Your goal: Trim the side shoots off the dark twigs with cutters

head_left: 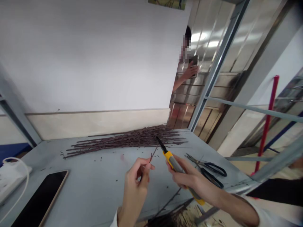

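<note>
Between thumb and fingers, my left hand [138, 181] pinches a thin dark twig [154, 153] that points up and to the right. My right hand [187, 175] is wrapped round a yellow and grey utility knife [174, 162]. The knife's dark blade reaches up and left, close to the twig's upper end; whether they touch I cannot tell. Behind both hands, a pile of long dark twigs [123, 138] lies along the back of the grey shelf [94, 179]. Scissors with dark handles [214, 170] rest just right of my right hand, blades apart.
A phone [41, 198] and a white power strip [14, 179] with a cable lie at the left. Metal posts [219, 66] frame the shelf. More twigs [170, 217] are below its front edge. Beyond the wall, another person's hand [191, 70] holds a dark object. A red pole [266, 126] leans at right.
</note>
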Demonstrator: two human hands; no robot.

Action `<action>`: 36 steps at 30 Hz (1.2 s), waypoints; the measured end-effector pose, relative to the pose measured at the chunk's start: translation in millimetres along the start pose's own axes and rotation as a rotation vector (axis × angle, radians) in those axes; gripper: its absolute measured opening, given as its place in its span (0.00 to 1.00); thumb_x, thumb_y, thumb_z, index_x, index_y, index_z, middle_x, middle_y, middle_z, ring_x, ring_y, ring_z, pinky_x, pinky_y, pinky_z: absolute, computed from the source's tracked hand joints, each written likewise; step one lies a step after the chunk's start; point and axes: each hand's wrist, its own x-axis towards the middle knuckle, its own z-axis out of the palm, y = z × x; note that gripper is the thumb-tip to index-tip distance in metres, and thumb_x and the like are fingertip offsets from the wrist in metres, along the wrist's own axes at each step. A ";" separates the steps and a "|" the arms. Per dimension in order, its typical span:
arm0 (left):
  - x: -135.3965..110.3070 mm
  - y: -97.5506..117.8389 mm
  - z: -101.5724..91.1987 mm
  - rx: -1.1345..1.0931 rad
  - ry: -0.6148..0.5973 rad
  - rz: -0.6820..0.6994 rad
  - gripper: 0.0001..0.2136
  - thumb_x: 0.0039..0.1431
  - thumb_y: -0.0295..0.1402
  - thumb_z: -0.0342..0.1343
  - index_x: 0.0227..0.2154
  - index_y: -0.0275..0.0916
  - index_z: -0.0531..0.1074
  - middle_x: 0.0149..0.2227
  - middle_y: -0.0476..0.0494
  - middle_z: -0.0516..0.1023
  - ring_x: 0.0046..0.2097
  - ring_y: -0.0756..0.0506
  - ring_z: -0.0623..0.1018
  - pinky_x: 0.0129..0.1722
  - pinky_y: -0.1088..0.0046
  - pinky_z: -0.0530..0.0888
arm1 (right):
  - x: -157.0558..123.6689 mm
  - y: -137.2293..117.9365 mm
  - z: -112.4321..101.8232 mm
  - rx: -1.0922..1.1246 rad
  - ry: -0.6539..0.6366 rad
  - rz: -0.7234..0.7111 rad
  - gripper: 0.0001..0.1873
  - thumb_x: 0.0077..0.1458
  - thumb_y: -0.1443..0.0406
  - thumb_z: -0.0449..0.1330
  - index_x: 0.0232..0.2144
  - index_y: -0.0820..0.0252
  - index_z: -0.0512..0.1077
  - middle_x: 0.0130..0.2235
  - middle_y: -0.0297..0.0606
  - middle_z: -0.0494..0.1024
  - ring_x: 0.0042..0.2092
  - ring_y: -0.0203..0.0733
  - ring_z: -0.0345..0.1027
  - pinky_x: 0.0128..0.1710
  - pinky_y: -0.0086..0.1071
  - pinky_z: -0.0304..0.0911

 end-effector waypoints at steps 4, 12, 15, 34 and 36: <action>2.2 -1.0 0.6 -0.007 0.040 0.024 0.12 0.60 0.42 0.50 0.33 0.38 0.72 0.28 0.47 0.74 0.24 0.51 0.65 0.24 0.76 0.62 | -6.0 14.0 9.8 0.476 -0.134 0.215 0.12 0.36 0.67 0.52 0.28 0.55 0.56 0.23 0.23 0.52 0.20 0.27 0.41 0.19 0.24 0.43; 9.9 -1.8 1.0 -0.062 0.074 0.046 0.10 0.60 0.39 0.51 0.30 0.39 0.72 0.26 0.49 0.72 0.23 0.51 0.64 0.22 0.77 0.62 | -8.6 29.6 25.7 0.991 -0.527 0.153 0.14 0.31 0.66 0.53 0.26 0.56 0.55 0.22 0.24 0.52 0.18 0.27 0.40 0.15 0.22 0.40; 9.7 1.2 2.5 -0.065 0.071 0.029 0.10 0.59 0.39 0.52 0.31 0.39 0.72 0.26 0.48 0.73 0.24 0.51 0.64 0.23 0.77 0.62 | -2.8 37.5 34.4 0.899 -0.433 0.062 0.14 0.32 0.62 0.54 0.26 0.55 0.55 0.22 0.24 0.53 0.18 0.27 0.41 0.16 0.23 0.44; 9.6 6.0 -9.9 -0.263 -0.154 -0.136 0.16 0.52 0.46 0.57 0.33 0.37 0.73 0.21 0.50 0.72 0.18 0.55 0.55 0.17 0.78 0.50 | 3.5 40.7 -3.4 -0.928 0.535 -0.508 0.22 0.39 0.69 0.53 0.41 0.56 0.57 0.30 0.33 0.65 0.29 0.40 0.62 0.28 0.31 0.59; 13.4 4.4 -12.3 -0.341 -0.237 -0.200 0.17 0.49 0.47 0.60 0.31 0.37 0.72 0.19 0.51 0.72 0.17 0.56 0.52 0.16 0.79 0.48 | 4.5 37.4 -10.5 -1.012 0.553 -0.565 0.22 0.40 0.68 0.53 0.42 0.56 0.57 0.31 0.36 0.66 0.32 0.43 0.64 0.30 0.33 0.61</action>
